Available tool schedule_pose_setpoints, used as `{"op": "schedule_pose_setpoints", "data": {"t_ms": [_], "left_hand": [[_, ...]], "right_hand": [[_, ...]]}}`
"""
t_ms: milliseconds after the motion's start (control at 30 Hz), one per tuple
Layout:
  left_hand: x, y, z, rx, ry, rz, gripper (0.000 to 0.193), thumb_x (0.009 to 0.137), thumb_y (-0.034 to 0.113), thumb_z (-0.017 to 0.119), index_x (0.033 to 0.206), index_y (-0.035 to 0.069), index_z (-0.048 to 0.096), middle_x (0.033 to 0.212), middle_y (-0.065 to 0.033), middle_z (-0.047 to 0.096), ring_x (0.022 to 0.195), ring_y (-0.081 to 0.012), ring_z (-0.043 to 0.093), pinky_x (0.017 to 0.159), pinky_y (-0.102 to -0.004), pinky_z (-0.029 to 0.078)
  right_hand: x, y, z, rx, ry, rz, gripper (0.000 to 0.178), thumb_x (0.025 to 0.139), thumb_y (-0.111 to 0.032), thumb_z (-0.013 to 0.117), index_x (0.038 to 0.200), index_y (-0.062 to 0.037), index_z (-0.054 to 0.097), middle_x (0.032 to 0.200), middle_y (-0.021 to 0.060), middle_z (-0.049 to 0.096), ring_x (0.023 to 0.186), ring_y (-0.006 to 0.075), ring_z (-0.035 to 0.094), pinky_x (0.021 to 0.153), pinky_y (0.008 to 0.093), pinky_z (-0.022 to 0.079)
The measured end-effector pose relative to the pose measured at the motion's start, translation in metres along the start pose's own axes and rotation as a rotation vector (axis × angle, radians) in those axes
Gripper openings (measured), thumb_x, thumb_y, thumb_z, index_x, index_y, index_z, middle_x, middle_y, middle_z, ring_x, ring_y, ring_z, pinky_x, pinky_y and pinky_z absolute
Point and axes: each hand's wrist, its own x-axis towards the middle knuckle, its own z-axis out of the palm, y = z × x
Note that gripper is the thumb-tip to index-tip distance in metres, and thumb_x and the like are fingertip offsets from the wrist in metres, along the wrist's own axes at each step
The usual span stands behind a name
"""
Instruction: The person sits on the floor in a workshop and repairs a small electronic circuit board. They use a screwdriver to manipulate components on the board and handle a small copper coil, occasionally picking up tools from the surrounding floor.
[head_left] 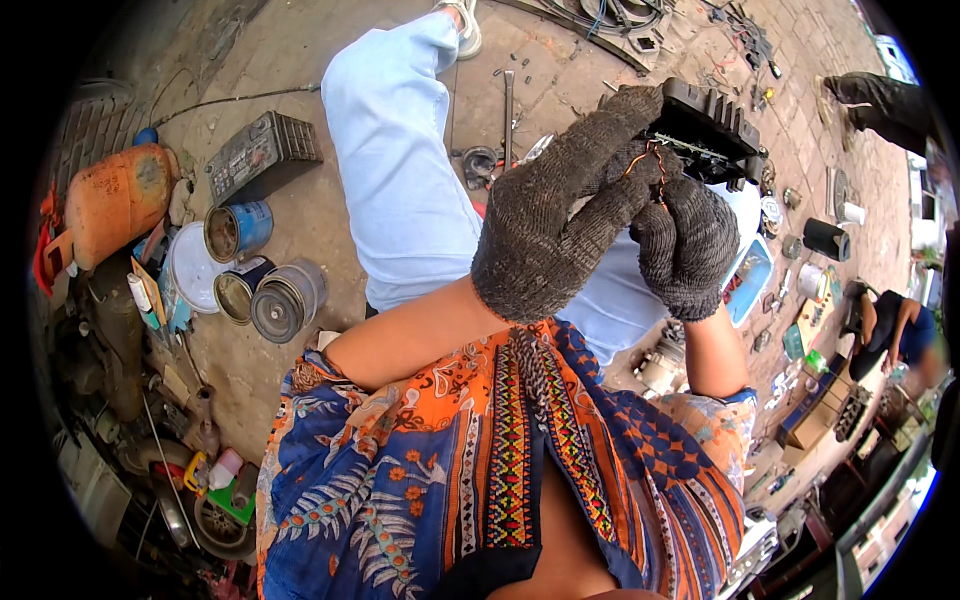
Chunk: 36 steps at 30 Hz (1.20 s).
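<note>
Both of my hands wear dark knitted work gloves and are held up together above my lap. My left hand grips a black finned housing, whose open side shows the edge of a green circuit board. Thin orange-copper wires come out of the housing and run down between the hands. My right hand is closed, its fingertips pinched at the lower ends of these wires. The gloves hide part of the wires and the near end of the housing.
To the left are an orange gas cylinder, a grey battery and several paint cans. A metal bar lies ahead. On the right sit a blue basin, a black cylinder and scattered parts. Another person crouches farther right.
</note>
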Motion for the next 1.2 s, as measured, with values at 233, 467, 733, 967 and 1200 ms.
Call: {"op": "schedule_pose_setpoints", "data": {"t_ms": [233,467,733,967,1200], "left_hand": [[0.009,-0.026,-0.001,0.175,-0.086,0.353,0.04,0.085,0.005,0.06,0.125,0.002,0.053,0.119,-0.0142,0.061,0.108,-0.0261,0.06,0.089,-0.0316,0.047],[0.013,-0.018,0.008,-0.045,-0.032,-0.029,0.034,0.089,0.009,0.056,0.122,0.001,0.055,0.116,-0.016,0.061,0.104,-0.0265,0.061,0.089,-0.0335,0.047],[0.017,-0.025,0.01,0.118,-0.144,0.047,0.039,0.09,0.008,0.05,0.129,0.001,0.049,0.128,-0.0125,0.054,0.11,-0.021,0.057,0.09,-0.0303,0.047],[0.016,-0.016,0.005,0.077,-0.156,-0.021,0.034,0.085,0.007,0.055,0.119,0.002,0.057,0.112,-0.019,0.061,0.104,-0.0325,0.06,0.088,-0.0367,0.048],[0.041,-0.003,-0.024,0.467,-0.121,0.374,0.022,0.075,0.011,0.069,0.095,0.005,0.067,0.086,-0.01,0.067,0.079,-0.0288,0.064,0.07,-0.0363,0.051]], "right_hand": [[-0.004,-0.017,0.007,0.225,0.087,0.141,0.028,0.094,-0.023,0.047,0.084,-0.0008,0.06,0.056,0.0047,0.058,0.046,0.0149,0.056,0.048,0.0267,0.044],[0.002,-0.021,0.019,0.458,0.203,0.407,0.027,0.085,-0.014,0.065,0.108,-0.0013,0.057,0.082,0.0091,0.062,0.068,0.0139,0.061,0.061,0.0279,0.048],[0.007,-0.029,0.041,1.045,0.57,0.789,0.026,0.081,-0.006,0.07,0.103,-0.0035,0.057,0.095,0.0037,0.061,0.083,0.0098,0.058,0.069,0.0226,0.049],[0.021,-0.035,0.032,1.274,0.562,0.871,0.017,0.086,-0.014,0.064,0.098,-0.0051,0.056,0.09,0.0037,0.061,0.079,0.0091,0.057,0.064,0.0229,0.049],[0.01,-0.034,0.025,1.15,0.385,0.823,0.02,0.086,-0.012,0.064,0.103,-0.0054,0.056,0.092,0.0032,0.06,0.075,0.0071,0.057,0.06,0.0197,0.048]]}}
